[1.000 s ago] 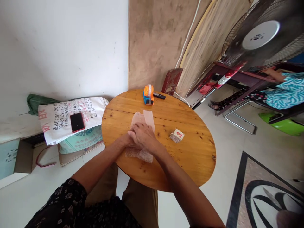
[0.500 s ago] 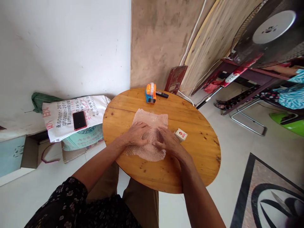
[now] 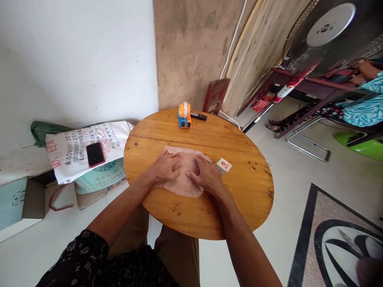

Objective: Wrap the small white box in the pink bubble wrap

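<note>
A pinkish sheet of bubble wrap (image 3: 182, 184) lies on the round wooden table (image 3: 185, 215) in front of me. My left hand (image 3: 165, 166) rests on its left part with the fingers stretched out and the thumb toward the middle. On its right part lies my right hand (image 3: 204, 174), fingers spread and pointing away from me. A dark patch shows under the right fingers; what it is I cannot tell. Just right of that hand sits a small white box (image 3: 223, 166) with a red mark.
An orange and blue tape dispenser (image 3: 184, 115) and a black remote-like object (image 3: 198, 116) stand at the table's far side. A phone (image 3: 95, 154) lies on sacks (image 3: 68, 159) at left. A fan (image 3: 326, 32) and a seated person (image 3: 359, 111) are at right.
Both hands remain on the bubble wrap, whose far edge now lies nearer to my fingers. The dark patch is less visible between the hands. The whole view has shifted slightly.
</note>
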